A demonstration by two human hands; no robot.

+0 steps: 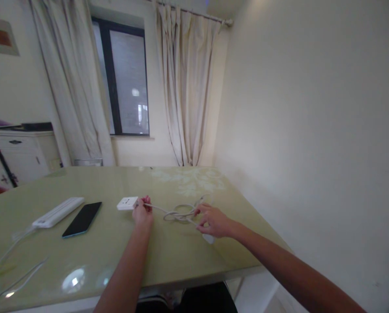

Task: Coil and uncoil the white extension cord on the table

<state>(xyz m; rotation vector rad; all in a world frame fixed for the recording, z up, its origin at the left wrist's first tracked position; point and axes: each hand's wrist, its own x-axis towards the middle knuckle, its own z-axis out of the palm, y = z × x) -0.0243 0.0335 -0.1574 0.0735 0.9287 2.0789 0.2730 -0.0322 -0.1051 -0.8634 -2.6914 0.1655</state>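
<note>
A small white extension socket (125,203) lies at the middle of the table, its holes facing up. My left hand (143,212) is closed at its right end, where the cord comes out. From there a pale cord (180,214) runs right into loose, tangled loops on the tabletop. At the right of these loops, my right hand (216,221) has thumb and fingers closed around part of the cord. Just under that hand a white piece, apparently the plug (208,238), shows in part; the hand covers the rest.
Left on the glossy table (168,261) lie a dark phone (82,219) and a long white power strip (59,212) with its own cord. Thin white cables (18,282) lie near the front left corner. A wall (312,130) borders the table's right side.
</note>
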